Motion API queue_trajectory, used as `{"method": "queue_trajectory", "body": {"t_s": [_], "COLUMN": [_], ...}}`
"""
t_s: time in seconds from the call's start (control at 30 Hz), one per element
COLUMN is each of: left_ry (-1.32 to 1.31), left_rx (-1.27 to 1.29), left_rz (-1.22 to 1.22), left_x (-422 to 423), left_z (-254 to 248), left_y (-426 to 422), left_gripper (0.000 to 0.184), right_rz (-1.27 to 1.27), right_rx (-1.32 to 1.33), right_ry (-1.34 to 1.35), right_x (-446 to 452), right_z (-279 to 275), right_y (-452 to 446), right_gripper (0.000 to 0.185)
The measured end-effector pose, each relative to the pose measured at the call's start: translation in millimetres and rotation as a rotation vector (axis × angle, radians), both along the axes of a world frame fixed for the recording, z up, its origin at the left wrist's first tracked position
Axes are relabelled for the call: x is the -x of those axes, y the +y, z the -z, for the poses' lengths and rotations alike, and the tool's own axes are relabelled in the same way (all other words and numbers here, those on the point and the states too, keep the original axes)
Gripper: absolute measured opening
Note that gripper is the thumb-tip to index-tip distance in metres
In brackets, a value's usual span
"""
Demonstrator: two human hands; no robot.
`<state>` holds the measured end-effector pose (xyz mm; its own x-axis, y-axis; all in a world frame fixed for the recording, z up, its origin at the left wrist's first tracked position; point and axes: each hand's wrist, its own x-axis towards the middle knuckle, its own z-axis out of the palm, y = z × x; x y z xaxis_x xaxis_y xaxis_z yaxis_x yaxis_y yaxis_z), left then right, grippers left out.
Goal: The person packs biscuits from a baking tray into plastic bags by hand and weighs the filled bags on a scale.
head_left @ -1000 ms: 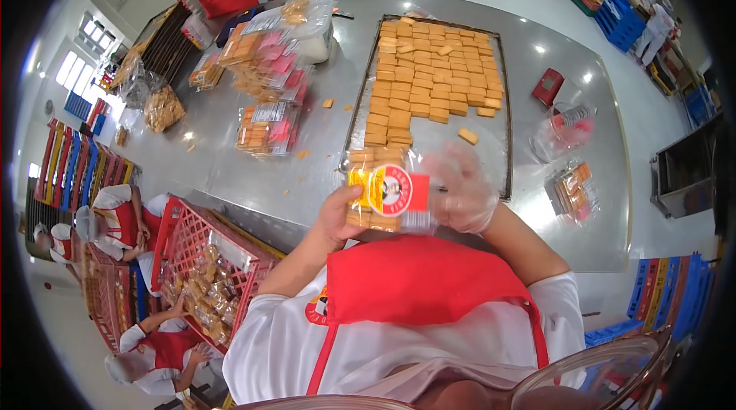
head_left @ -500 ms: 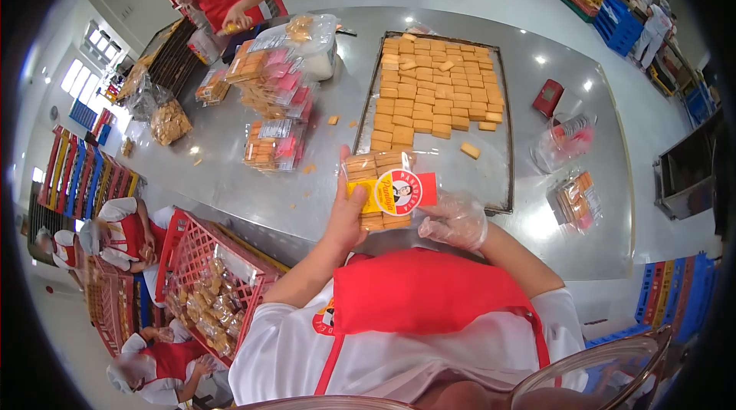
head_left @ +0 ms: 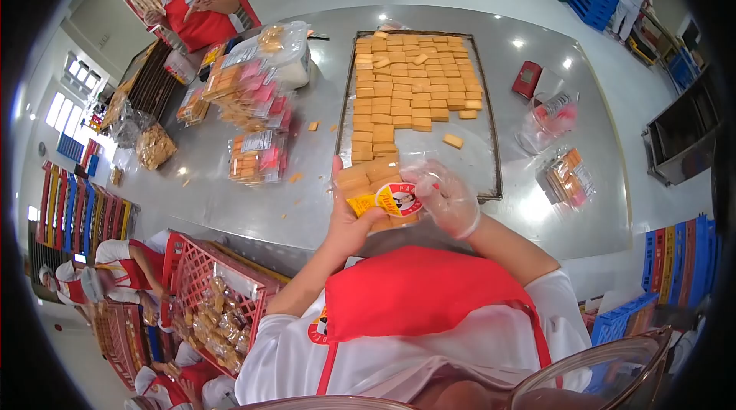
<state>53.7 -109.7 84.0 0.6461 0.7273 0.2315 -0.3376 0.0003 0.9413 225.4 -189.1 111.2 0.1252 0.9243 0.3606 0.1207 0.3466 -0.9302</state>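
A clear plastic pack of biscuits with a yellow and red label is held up over the near edge of the steel table. My left hand, bare, grips the pack's left side with the thumb across its front. My right hand, in a clear plastic glove, has its fingers bent around the pack's right end, partly covering the label. Just beyond lies a metal baking tray bearing rows of rectangular biscuits. A single biscuit sits apart on the tray's bare part.
Filled biscuit packs are stacked at left, near a clear tub. Right of the tray are a red device, clear bags and another pack. A red crate of packs stands lower left. Co-workers are nearby.
My gloved right hand has moved up onto the pack's right end, now covering part of the label. The pack has tilted in my left hand. The camera view has shifted slightly.
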Motion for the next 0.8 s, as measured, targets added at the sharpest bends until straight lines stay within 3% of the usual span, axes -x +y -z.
{"method": "queue_trajectory", "body": {"t_s": [0.07, 0.17, 0.2, 0.3, 0.33, 0.4, 0.47, 0.53, 0.57, 0.63, 0.7, 0.77, 0.8], "left_ry": [-0.013, -0.278, -0.263, -0.267, -0.148, -0.188, -0.289, -0.261, -0.248, -0.204, -0.173, -0.154, -0.177], "left_rx": [0.197, 0.862, 1.029, 0.888, 0.803, 0.651, 0.569, 0.423, 0.347, 0.18, 0.075, 0.022, 0.019], "left_rz": [0.023, 0.482, 0.516, 0.633, 0.49, 0.309, 0.185, 0.101, 0.06, -0.001, -0.026, -0.015, 0.109], "left_x": [5, 20, 20, 14, 14, 8, 2, 1, 1, -2, -5, -5, -2], "left_z": [2, 22, 22, 19, 14, 9, 0, -3, -4, 6, 10, 10, 13], "left_y": [3, 22, 18, 2, 1, -1, 1, 1, 1, 0, -6, -13, -6], "left_gripper": [0.081, 0.082, 0.085, 0.082, 0.076, 0.076, 0.074, 0.069, 0.067, 0.062, 0.053, 0.041, 0.034], "right_rz": [-0.034, -0.021, -0.063, -0.092, -0.041, 0.059, 0.218, 0.158, 0.023, -0.125, -0.145, -0.135, -0.126], "right_rx": [-0.205, -0.709, -0.764, -0.846, -0.788, -0.671, -0.451, -0.19, -0.038, 0.25, 0.515, 0.266, 0.144], "right_ry": [-0.286, -0.874, -0.909, -0.965, -1.004, -1.079, -0.993, -0.513, -0.081, 0.342, 0.325, 0.107, -0.001], "right_x": [-8, -18, -22, -20, -21, -28, -34, -32, -26, -18, -16, -17, -19], "right_z": [-5, -46, -47, -36, -36, -39, -35, -20, -1, -4, -21, -9, -3], "right_y": [-4, -3, -5, -9, -12, -20, -25, -25, -23, -22, -26, -21, -17], "right_gripper": [0.021, 0.021, 0.02, 0.025, 0.028, 0.034, 0.039, 0.041, 0.04, 0.039, 0.036, 0.034, 0.034]}}
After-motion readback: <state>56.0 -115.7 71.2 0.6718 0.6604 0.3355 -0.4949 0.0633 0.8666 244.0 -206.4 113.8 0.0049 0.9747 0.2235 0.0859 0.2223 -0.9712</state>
